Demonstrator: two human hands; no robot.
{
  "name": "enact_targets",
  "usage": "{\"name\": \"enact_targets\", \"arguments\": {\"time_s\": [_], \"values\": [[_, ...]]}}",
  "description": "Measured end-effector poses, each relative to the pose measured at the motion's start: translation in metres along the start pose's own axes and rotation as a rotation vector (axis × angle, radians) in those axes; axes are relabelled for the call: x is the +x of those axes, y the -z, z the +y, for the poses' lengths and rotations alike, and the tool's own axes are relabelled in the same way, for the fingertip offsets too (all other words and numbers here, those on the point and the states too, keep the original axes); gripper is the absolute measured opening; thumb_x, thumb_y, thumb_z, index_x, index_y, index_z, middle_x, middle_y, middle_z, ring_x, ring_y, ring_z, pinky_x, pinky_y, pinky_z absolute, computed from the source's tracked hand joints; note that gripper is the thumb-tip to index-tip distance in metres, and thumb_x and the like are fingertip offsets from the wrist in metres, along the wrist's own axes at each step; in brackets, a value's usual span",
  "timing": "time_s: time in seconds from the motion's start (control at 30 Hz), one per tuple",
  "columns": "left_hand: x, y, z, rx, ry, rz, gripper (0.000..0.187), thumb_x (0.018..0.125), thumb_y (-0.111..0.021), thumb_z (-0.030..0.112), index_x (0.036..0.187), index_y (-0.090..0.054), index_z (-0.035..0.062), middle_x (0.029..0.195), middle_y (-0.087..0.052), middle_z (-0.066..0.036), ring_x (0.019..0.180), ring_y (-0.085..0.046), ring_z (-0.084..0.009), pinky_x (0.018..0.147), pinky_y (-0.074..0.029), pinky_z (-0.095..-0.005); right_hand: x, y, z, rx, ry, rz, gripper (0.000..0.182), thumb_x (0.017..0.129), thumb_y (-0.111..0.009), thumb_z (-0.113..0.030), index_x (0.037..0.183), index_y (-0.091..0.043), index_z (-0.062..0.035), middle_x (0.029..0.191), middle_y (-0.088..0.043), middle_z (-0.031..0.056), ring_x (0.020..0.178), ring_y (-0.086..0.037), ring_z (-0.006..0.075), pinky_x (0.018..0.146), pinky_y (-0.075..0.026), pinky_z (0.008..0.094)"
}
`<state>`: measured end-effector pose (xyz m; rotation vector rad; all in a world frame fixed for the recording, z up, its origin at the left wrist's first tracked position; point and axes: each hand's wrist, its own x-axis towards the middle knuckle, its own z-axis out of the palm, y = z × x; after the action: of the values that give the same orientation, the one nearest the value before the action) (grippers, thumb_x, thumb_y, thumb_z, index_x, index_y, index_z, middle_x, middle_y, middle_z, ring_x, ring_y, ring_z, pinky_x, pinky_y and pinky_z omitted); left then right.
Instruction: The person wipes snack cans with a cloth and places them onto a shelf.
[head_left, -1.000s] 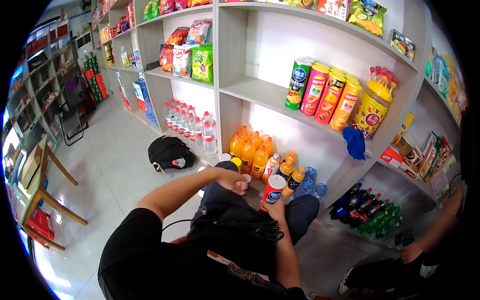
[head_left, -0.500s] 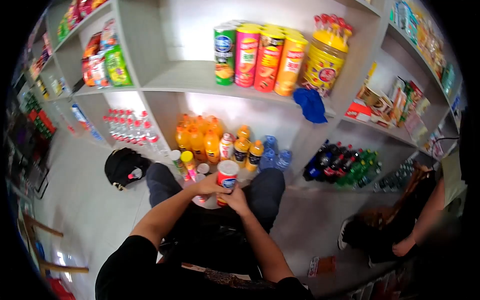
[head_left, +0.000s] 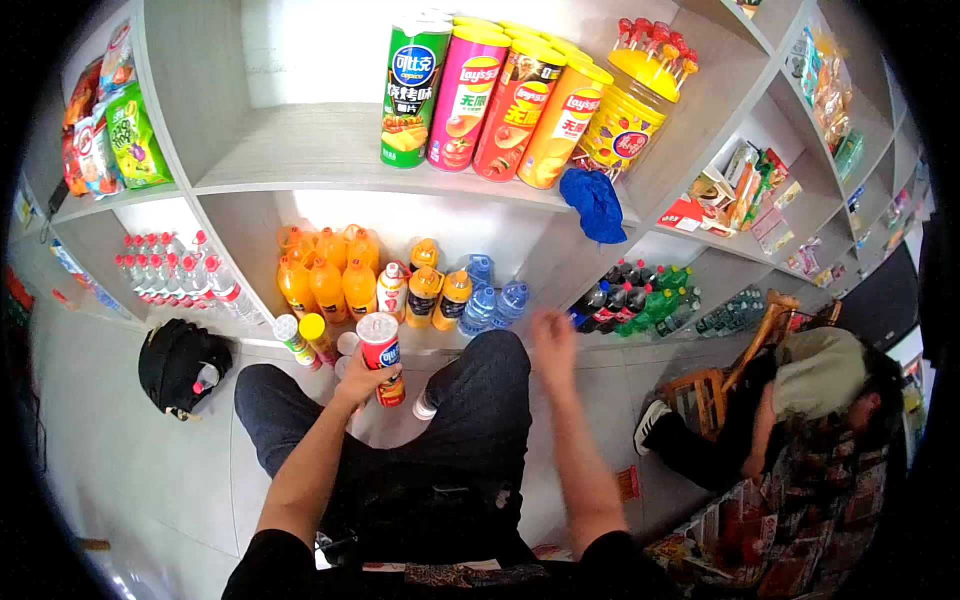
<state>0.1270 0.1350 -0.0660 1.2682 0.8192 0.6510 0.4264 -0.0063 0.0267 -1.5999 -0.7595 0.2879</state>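
My left hand (head_left: 362,382) is closed around a red chip canister (head_left: 381,345) with a white lid, held upright between my knees. Raised past my right knee, my right hand (head_left: 552,340) is smeared by motion, so its fingers cannot be read. It is below a blue cloth (head_left: 593,205) that drapes over the shelf edge. On that shelf stand a green chip canister (head_left: 411,95), pink, red and orange ones, and a yellow lollipop jar (head_left: 625,115). Two more canisters, one white-lidded and one yellow-lidded (head_left: 316,338), stand on the floor beyond my left knee.
Orange drink bottles (head_left: 326,288) and blue-tinted bottles (head_left: 480,308) fill the lower compartment. A black bag (head_left: 180,365) lies on the floor at left. To the right, another person (head_left: 815,375) bends forward near a wooden chair (head_left: 695,395). Dark soda bottles (head_left: 628,300) stand in the neighbouring compartment.
My right hand has let go of the canister and moved right, toward the shelves. My left hand still holds the canister, alone now. The view has shifted, with the shelves looking nearer.
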Motion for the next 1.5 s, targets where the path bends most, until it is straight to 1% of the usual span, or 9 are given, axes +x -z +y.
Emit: {"name": "enact_targets", "arguments": {"time_s": [0.27,0.5,0.63,0.83,0.87,0.9,0.97,1.3,1.5], "values": [[0.017,-0.006,-0.007,0.046,-0.128,-0.041,0.067,0.069,-0.084,0.016,0.124,-0.048,0.003,0.113,-0.063,-0.01,0.103,-0.061,-0.0183,0.091,-0.048,-0.0343,0.169,0.012,-0.151,-0.708,0.695,0.22,0.038,0.087,-0.065,-0.032,0.107,-0.061,-0.0007,0.104,-0.062,0.0214,0.097,-0.059,0.0386,0.086,-0.046,0.0446],[-0.001,-0.001,0.003,0.083,-0.186,-0.044,0.069,0.07,-0.083,0.013,0.127,-0.045,0.0013,0.116,-0.06,-0.009,0.106,-0.057,-0.0176,0.093,-0.047,-0.035,0.195,-0.003,-0.094,-1.125,0.57,0.428,0.051,0.09,-0.057,-0.047,0.109,-0.061,0.0005,0.109,-0.06,0.0263,0.098,-0.058,0.043,0.086,-0.045,0.0488],[0.0,0.015,-0.011,0.037,-0.258,0.061,0.067,0.065,-0.084,0.025,0.119,-0.052,0.0008,0.109,-0.064,-0.015,0.1,-0.063,-0.0248,0.089,-0.048,-0.0352,0.15,-0.016,-0.097,-0.312,0.406,0.288,0.046,0.097,-0.052,-0.04,0.108,-0.06,0.0042,0.09,-0.065,0.0178,0.08,-0.061,0.0288,0.075,-0.047,0.0384],[-0.011,0.017,0.011,0.217,-0.241,0.035,0.062,0.064,-0.084,0.026,0.113,-0.054,0.0004,0.098,-0.065,-0.017,0.088,-0.064,-0.027,0.079,-0.05,-0.0356,-0.038,-0.132,-0.082,-0.409,0.176,-0.217,0.036,0.095,-0.056,-0.034,0.093,-0.055,0.0019,0.09,-0.056,0.0183,0.085,-0.055,0.028,0.078,-0.045,0.0414],[-0.014,0.013,0.009,0.27,-0.238,0.001,0.062,0.064,-0.084,0.026,0.113,-0.054,0.0006,0.098,-0.065,-0.017,0.087,-0.064,-0.0268,0.078,-0.05,-0.0355,-0.071,-0.154,-0.092,-0.296,0.206,-0.393,0.037,0.092,-0.059,-0.034,0.098,-0.058,0.002,0.1,-0.057,0.0208,0.091,-0.056,0.033,0.083,-0.045,0.0426],[-0.017,0.011,0.006,0.324,-0.232,-0.034,0.063,0.063,-0.084,0.026,0.113,-0.054,0.0007,0.098,-0.065,-0.017,0.086,-0.064,-0.0266,0.077,-0.05,-0.0355,-0.084,-0.172,-0.05,-0.517,0.696,-0.473,0.042,0.09,-0.061,-0.033,0.112,-0.058,0.0021,0.112,-0.055,0.0223,0.104,-0.054,0.0376,0.091,-0.043,0.0438],[-0.013,0.017,-0.014,0.283,-0.193,-0.134,0.065,0.063,-0.083,0.027,0.114,-0.053,0.0012,0.099,-0.065,-0.019,0.089,-0.064,-0.0327,0.079,-0.05,-0.0381,-0.107,-0.184,-0.068,-0.61,0.715,-0.461,0.041,0.089,-0.061,-0.034,0.112,-0.059,0.0002,0.11,-0.056,0.0221,0.104,-0.054,0.0384,0.091,-0.044,0.0436],[-0.017,-0.011,0.012,0.525,-0.442,-0.114,0.064,0.061,-0.08,0.022,0.113,-0.049,0.0021,0.106,-0.055,-0.019,0.099,-0.054,-0.0381,0.087,-0.044,-0.0415,-0.045,-0.156,-0.019,-0.178,-0.147,-0.5,0.052,0.092,-0.055,-0.044,0.112,-0.06,0.0029,0.101,-0.065,0.0241,0.095,-0.063,0.0389,0.083,-0.049,0.0398],[-0.012,-0.012,0.001,0.556,-0.413,-0.214,0.067,0.056,-0.08,0.023,0.113,-0.051,0.0014,0.108,-0.055,-0.019,0.103,-0.053,-0.038,0.091,-0.043,-0.0417,-0.087,-0.141,-0.025,-0.259,-0.098,-0.358,0.045,0.094,-0.053,-0.042,0.106,-0.06,0.0009,0.099,-0.064,0.0262,0.096,-0.062,0.0402,0.083,-0.047,0.043]]}}
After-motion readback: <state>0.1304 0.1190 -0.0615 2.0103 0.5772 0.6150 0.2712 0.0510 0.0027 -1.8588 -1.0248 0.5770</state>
